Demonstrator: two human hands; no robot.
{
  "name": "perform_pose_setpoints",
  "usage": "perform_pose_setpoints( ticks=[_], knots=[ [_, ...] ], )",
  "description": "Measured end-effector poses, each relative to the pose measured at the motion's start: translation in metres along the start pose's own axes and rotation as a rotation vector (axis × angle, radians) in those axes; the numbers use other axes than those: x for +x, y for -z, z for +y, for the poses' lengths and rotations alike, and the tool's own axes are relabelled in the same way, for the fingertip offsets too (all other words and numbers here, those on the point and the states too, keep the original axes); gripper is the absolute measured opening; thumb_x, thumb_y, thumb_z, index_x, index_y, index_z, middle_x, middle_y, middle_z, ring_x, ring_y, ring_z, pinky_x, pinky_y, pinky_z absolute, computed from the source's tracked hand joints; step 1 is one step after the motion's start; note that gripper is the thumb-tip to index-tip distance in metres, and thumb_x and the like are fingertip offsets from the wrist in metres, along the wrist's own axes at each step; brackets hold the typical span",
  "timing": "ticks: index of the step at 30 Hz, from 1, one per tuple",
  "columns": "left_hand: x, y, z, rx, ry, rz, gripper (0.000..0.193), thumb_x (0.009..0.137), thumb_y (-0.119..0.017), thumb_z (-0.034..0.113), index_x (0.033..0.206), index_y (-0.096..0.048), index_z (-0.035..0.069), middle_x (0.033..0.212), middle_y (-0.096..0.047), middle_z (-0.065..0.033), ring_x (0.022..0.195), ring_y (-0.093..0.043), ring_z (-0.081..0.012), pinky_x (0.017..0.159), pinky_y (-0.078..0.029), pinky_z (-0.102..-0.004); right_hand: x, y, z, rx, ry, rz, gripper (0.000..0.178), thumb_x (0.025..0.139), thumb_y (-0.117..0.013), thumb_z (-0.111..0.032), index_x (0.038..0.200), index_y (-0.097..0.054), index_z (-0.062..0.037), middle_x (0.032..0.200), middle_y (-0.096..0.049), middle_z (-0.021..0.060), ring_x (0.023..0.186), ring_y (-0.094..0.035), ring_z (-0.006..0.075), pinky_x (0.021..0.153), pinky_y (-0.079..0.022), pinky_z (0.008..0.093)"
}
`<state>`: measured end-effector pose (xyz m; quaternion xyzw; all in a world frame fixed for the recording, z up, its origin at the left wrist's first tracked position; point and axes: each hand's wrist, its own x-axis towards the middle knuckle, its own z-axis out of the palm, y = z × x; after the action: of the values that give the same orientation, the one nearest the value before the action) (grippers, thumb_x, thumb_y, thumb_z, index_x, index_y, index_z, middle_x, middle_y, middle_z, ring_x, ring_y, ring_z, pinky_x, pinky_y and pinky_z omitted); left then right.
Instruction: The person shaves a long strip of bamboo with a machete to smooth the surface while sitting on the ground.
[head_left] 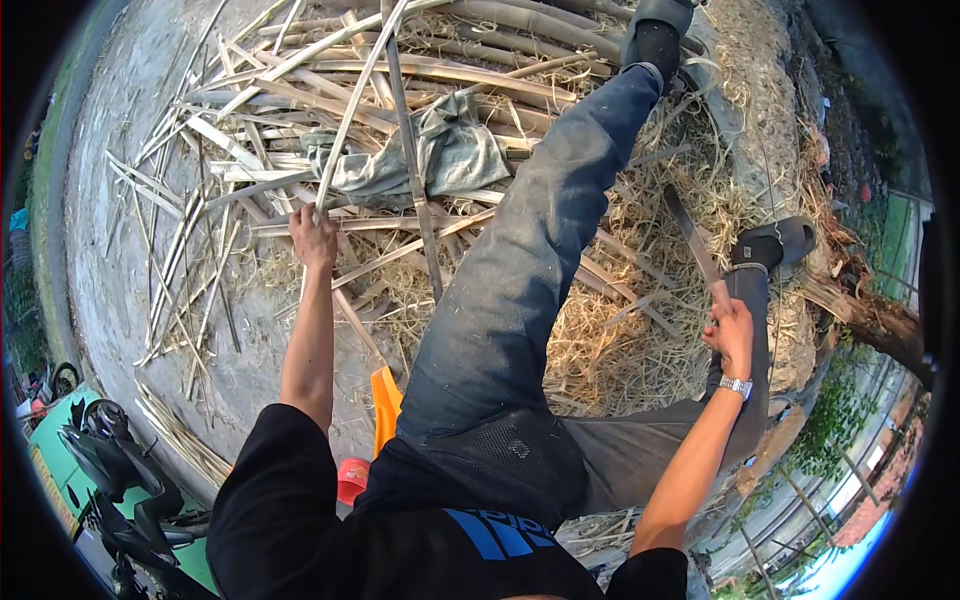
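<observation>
My left hand is closed round the lower end of a long, pale bamboo strip, which slants up and away over the pile. In my right hand, beside my bent right leg, is a long-bladed knife. Its blade points away and to the left, above curled shavings. Split bamboo strips lie criss-crossed beyond my left hand. A crumpled grey-green cloth rests on them, with a darker long strip crossing over it.
My outstretched left leg divides the work area. An orange plastic piece and a red container are by my left hip. A bundle of strips and a motorcycle stand to the left. At right lies a log.
</observation>
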<state>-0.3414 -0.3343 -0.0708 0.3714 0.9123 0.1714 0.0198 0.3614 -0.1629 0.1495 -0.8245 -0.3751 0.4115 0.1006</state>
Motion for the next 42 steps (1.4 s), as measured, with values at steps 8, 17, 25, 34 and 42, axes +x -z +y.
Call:
perform_pose_setpoints(
  ticks=[8, 17, 25, 34, 42],
  knots=[
    [-0.002, 0.072, 0.024, -0.461, 0.056, -0.11, 0.034, 0.102, -0.064, 0.031, 0.088, -0.067, 0.0, 0.071, -0.064, -0.0023, 0.065, -0.058, -0.0113, 0.062, -0.047, -0.0297, -0.021, -0.051, 0.024, 0.214, -0.011, -0.048, 0.02, 0.092, -0.064, -0.011, 0.106, -0.052, -0.0023, 0.071, -0.06, 0.0074, 0.047, -0.059, 0.0161, 0.042, -0.051, 0.0354],
    [-0.088, 0.187, 0.126, -0.718, -0.098, -0.64, 0.05, 0.11, -0.049, 0.039, 0.074, -0.057, 0.006, 0.056, -0.049, 0.0034, 0.05, -0.043, -0.0053, 0.047, -0.034, -0.0253, -0.075, -0.072, 0.051, 0.746, 0.124, 0.064, 0.016, 0.096, -0.066, -0.017, 0.094, -0.056, -0.005, 0.069, -0.053, 0.0009, 0.042, -0.052, 0.0126, 0.037, -0.044, 0.0318],
    [-0.125, 0.198, 0.269, -0.867, -0.319, -0.825, 0.048, 0.11, -0.048, 0.039, 0.07, -0.049, 0.012, 0.053, -0.041, 0.0053, 0.045, -0.034, -0.0041, 0.043, -0.024, -0.0234, -0.136, -0.061, 0.05, 1.258, 0.177, -0.145, 0.01, 0.089, -0.055, -0.006, 0.097, -0.052, -0.0009, 0.072, -0.055, 0.0067, 0.058, -0.06, 0.0187, 0.053, -0.052, 0.0339],
    [-0.173, 0.196, 0.291, -0.886, -0.339, -0.801, 0.042, 0.11, -0.049, 0.034, 0.078, -0.054, 0.007, 0.059, -0.05, 0.0012, 0.052, -0.043, -0.0062, 0.05, -0.033, -0.0228, -0.127, -0.095, -0.017, 1.302, 0.376, 0.012, 0.018, 0.09, -0.07, -0.004, 0.104, -0.057, -0.0026, 0.082, -0.059, 0.0004, 0.056, -0.057, 0.0089, 0.049, -0.047, 0.0241],
    [-0.197, 0.171, 0.295, -0.687, -0.402, -0.646, 0.049, 0.107, -0.055, 0.034, 0.069, -0.048, 0.005, 0.058, -0.04, 0.0048, 0.057, -0.037, -0.0056, 0.051, -0.028, -0.0281, -0.07, -0.125, -0.095, 1.05, 0.666, -0.117, 0.041, 0.086, -0.075, -0.016, 0.12, -0.06, -0.0005, 0.11, -0.065, 0.0094, 0.104, -0.063, 0.0207, 0.095, -0.049, 0.0345]
  ],
)
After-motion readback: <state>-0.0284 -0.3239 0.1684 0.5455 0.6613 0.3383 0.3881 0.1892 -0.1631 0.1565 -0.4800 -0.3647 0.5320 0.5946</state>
